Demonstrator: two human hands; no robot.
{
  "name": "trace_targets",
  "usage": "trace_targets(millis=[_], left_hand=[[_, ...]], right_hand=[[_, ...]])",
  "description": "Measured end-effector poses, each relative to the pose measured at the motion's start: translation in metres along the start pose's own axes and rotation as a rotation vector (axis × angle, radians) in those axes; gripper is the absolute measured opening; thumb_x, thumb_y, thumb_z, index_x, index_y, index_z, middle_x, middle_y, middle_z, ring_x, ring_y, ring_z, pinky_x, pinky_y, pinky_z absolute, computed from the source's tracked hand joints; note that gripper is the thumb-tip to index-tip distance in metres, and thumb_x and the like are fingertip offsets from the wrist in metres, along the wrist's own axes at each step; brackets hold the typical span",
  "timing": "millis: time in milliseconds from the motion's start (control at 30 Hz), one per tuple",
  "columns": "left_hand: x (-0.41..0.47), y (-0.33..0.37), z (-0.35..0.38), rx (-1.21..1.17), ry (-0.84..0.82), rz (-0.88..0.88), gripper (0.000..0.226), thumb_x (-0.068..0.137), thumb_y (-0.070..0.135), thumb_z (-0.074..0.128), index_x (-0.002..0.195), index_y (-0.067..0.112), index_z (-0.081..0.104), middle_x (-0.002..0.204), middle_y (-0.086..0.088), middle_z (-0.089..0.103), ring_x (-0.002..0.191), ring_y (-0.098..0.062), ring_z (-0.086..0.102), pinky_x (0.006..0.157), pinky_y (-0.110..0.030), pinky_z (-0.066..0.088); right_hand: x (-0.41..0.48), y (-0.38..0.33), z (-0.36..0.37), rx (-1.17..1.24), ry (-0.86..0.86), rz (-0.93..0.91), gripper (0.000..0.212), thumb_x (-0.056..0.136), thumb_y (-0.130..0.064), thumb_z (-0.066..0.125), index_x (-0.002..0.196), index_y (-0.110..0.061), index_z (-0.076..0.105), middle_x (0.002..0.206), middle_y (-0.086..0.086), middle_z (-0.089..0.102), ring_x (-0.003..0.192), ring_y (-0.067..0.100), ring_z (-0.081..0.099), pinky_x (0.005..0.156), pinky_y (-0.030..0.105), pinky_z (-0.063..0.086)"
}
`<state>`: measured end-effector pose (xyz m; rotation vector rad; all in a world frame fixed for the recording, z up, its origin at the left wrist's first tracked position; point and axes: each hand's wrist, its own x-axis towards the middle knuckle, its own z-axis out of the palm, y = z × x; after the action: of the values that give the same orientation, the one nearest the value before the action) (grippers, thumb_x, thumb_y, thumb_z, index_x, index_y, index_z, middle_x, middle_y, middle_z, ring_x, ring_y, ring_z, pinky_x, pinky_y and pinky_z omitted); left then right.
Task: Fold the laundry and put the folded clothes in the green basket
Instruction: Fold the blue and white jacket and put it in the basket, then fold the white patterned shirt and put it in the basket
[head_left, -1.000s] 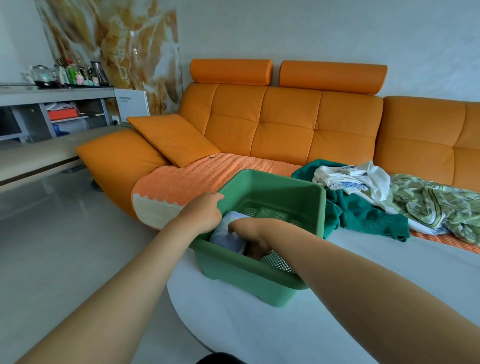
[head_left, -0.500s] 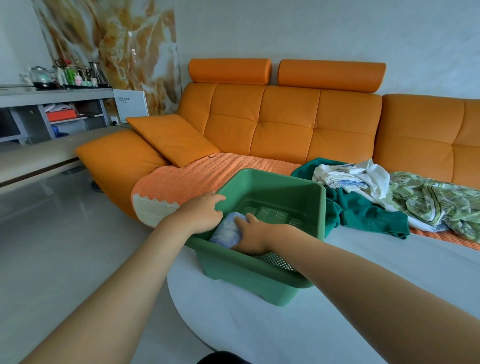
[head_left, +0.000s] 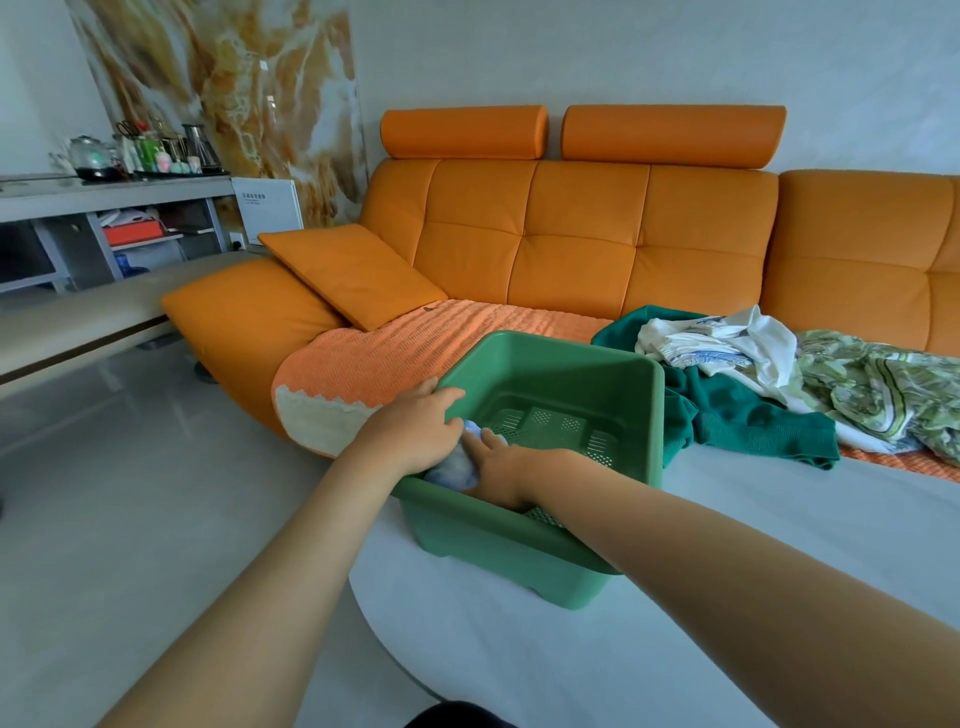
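The white box (head_left: 267, 210) carries small print, perhaps characters, unreadable.

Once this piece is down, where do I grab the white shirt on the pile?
I'd pinch the white shirt at its raised peak, from above on the green basket side. It lies crumpled atop the dark green garment, so that peak stands free.

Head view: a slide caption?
Left hand and right hand hold a pale-blue garment in the green basket; unfolded clothes nearby.
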<state>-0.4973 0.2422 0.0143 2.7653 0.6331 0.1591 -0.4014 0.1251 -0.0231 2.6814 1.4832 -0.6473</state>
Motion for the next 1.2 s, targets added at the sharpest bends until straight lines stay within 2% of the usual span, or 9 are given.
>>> trace_targets(millis=[133,200,267,367,500,633,833,1033,1200], left_hand=[[-0.001,0.003,-0.003,0.056,-0.014,0.009,0.055,0.103,0.038,0.040,0.156,0.033,0.025,0.167,0.001,0.013,0.151,-0.023,0.018,0.116,-0.045,0.029],[-0.002,0.008,-0.007,0.103,0.006,0.011,0.056,0.104,0.040,0.038,0.157,0.029,0.023,0.166,-0.001,0.017,0.150,-0.024,0.018,0.116,-0.044,0.027],[-0.002,0.019,-0.012,0.128,0.060,0.002,0.055,0.104,0.040,0.036,0.157,0.028,0.025,0.165,-0.002,0.020,0.149,-0.026,0.019,0.116,-0.044,0.027],[0.002,0.053,-0.020,0.077,0.146,0.060,0.052,0.103,0.039,0.036,0.154,0.026,0.033,0.160,0.002,0.031,0.145,-0.024,0.028,0.114,-0.044,0.032],[0.016,0.121,-0.023,-0.034,0.198,0.154,0.047,0.103,0.037,0.039,0.148,0.024,0.044,0.152,0.001,0.044,0.137,-0.023,0.040,0.110,-0.041,0.037],[0.042,0.193,-0.013,-0.111,0.243,0.273,0.041,0.102,0.032,0.043,0.141,0.022,0.052,0.143,0.002,0.053,0.129,-0.020,0.048,0.106,-0.041,0.042],[0.111,0.291,0.035,-0.069,0.138,0.410,0.037,0.098,0.025,0.047,0.134,0.021,0.057,0.132,-0.004,0.057,0.124,-0.025,0.048,0.102,-0.040,0.042],[0.195,0.352,0.105,0.035,-0.024,0.398,0.043,0.098,0.024,0.042,0.140,0.019,0.049,0.140,-0.005,0.051,0.127,-0.027,0.046,0.100,-0.042,0.044],[0.271,0.371,0.148,0.123,-0.071,0.318,0.034,0.100,0.019,0.040,0.133,0.012,0.045,0.133,-0.010,0.049,0.120,-0.031,0.046,0.083,-0.041,0.042]], right_hand=[[-0.009,-0.005,-0.007,-0.030,-0.011,0.029,0.096,0.092,-0.070,0.044,0.158,-0.029,-0.012,0.167,0.004,-0.006,0.150,0.038,0.018,0.119,0.054,0.022],[-0.018,0.000,-0.016,-0.008,0.053,0.022,0.095,0.089,-0.075,0.042,0.160,-0.030,-0.003,0.167,0.010,0.003,0.148,0.039,0.024,0.118,0.052,0.024],[-0.028,0.011,-0.028,0.061,0.162,0.011,0.087,0.091,-0.072,0.042,0.159,-0.026,0.015,0.163,0.013,0.019,0.145,0.037,0.031,0.117,0.051,0.028],[-0.056,0.041,-0.052,0.075,0.400,0.022,0.065,0.096,-0.065,0.040,0.147,-0.025,0.044,0.148,0.010,0.045,0.133,0.031,0.047,0.108,0.047,0.040],[-0.097,0.106,-0.080,0.122,0.661,0.076,0.039,0.099,-0.052,0.043,0.125,-0.030,0.062,0.126,0.003,0.057,0.115,0.025,0.056,0.096,0.043,0.048],[-0.125,0.187,-0.085,0.183,0.669,0.197,0.029,0.098,-0.043,0.043,0.116,-0.032,0.063,0.122,0.000,0.058,0.103,0.023,0.060,0.089,0.042,0.053],[-0.134,0.299,-0.064,0.203,0.504,0.359,0.037,0.094,-0.031,0.048,0.130,-0.031,0.058,0.136,-0.003,0.054,0.118,0.021,0.057,0.096,0.038,0.050],[-0.103,0.389,-0.055,0.190,0.468,0.418,0.040,0.095,-0.025,0.047,0.134,-0.032,0.055,0.138,-0.002,0.048,0.119,0.023,0.054,0.091,0.037,0.050],[-0.059,0.453,-0.063,0.169,0.499,0.407,0.042,0.098,-0.024,0.049,0.140,-0.028,0.050,0.141,0.001,0.045,0.122,0.025,0.051,0.093,0.037,0.048]])
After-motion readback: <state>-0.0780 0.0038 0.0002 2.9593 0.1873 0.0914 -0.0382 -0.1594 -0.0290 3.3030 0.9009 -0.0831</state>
